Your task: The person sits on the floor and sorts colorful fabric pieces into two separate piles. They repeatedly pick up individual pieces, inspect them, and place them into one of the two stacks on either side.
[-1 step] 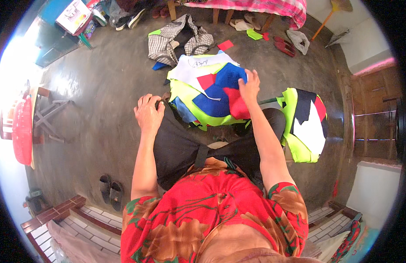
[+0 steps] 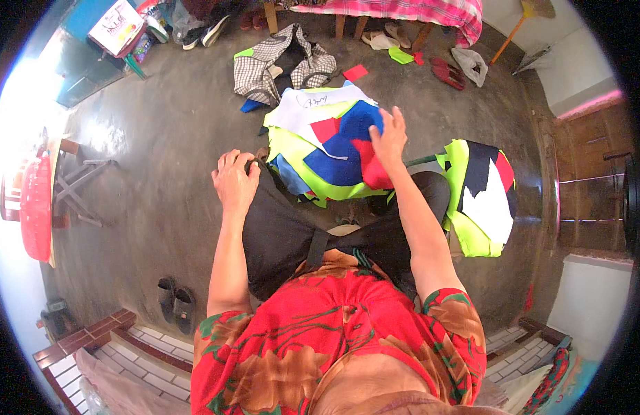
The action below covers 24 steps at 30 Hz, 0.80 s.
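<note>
In front of my knees stands a heap of fabric scraps [image 2: 331, 164] in blue, lime yellow, white and red. A white scrap [image 2: 299, 104] on its far side bears dark pen marks. Over the heap's right edge, next to a red scrap [image 2: 372, 166], is my right hand [image 2: 390, 142], its fingers stretched out; whether it touches the cloth I cannot tell. My left hand [image 2: 235, 174] rests on my left knee, fingers spread over the dark trousers [image 2: 275, 232]. Beside my right knee is a second heap of scraps [image 2: 486, 207] in lime, white, black and red.
A checked cloth [image 2: 259, 72] lies on the floor beyond the heap, near a small red scrap [image 2: 355, 72]. Farther back are red shoes [image 2: 447, 72] and a pink-covered table [image 2: 403, 8]. Black sandals [image 2: 176, 302] lie to my left, near a wooden trestle [image 2: 78, 190].
My right hand has shifted slightly left at the heap's right edge. The left hand and the scraps look the same.
</note>
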Available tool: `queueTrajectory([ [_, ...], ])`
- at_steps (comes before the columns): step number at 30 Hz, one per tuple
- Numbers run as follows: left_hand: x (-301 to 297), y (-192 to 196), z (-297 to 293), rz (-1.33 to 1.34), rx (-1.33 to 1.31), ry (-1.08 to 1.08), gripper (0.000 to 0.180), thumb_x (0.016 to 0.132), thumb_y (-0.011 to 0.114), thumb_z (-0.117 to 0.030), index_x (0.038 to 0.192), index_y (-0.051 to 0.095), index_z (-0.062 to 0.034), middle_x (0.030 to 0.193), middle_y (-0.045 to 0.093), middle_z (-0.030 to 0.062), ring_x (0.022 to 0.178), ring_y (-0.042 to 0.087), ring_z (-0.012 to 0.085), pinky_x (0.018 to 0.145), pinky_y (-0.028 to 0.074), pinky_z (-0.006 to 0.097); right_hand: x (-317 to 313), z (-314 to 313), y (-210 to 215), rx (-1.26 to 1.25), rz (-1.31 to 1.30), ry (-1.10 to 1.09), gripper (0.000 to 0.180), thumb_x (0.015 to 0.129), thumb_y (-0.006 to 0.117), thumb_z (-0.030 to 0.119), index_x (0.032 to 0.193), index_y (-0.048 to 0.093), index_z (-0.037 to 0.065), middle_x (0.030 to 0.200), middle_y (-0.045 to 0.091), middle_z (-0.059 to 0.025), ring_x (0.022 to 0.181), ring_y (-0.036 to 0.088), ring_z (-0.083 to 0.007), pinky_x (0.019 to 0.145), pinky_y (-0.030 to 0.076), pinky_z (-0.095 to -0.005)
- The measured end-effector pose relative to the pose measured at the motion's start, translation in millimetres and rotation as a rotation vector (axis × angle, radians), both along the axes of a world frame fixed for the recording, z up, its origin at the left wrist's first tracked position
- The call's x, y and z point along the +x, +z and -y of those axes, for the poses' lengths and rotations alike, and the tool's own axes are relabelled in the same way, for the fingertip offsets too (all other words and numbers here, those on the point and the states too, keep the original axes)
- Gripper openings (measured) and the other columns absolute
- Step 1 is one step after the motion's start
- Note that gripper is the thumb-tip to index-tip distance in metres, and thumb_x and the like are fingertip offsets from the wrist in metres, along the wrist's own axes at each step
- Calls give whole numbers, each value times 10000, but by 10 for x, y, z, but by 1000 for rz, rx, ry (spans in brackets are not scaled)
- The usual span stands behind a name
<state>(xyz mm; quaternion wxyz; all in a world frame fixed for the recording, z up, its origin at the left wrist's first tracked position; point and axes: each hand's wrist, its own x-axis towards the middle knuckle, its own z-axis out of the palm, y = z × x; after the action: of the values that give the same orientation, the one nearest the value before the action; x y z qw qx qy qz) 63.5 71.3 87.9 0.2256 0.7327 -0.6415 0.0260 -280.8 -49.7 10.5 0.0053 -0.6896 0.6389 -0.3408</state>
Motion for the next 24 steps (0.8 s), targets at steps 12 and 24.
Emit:
queueTrajectory([
  [12,-45,35,11,18,3,17,176,747,682,-205,911,659,-144,1090,593,31,1109,509,231,853,416,437,229,-71,39,392,-219,197,526,833,598,395,1285,492,148,1337,464,-120,1235,433,-312,978,342,-509],
  [24,-20,33,37,-36,7,0,165,748,666,-213,897,661,-140,1092,593,40,1098,513,244,829,415,439,665,334,193,260,-390,139,353,744,663,271,986,574,30,980,560,-130,966,553,-318,720,532,-432],
])
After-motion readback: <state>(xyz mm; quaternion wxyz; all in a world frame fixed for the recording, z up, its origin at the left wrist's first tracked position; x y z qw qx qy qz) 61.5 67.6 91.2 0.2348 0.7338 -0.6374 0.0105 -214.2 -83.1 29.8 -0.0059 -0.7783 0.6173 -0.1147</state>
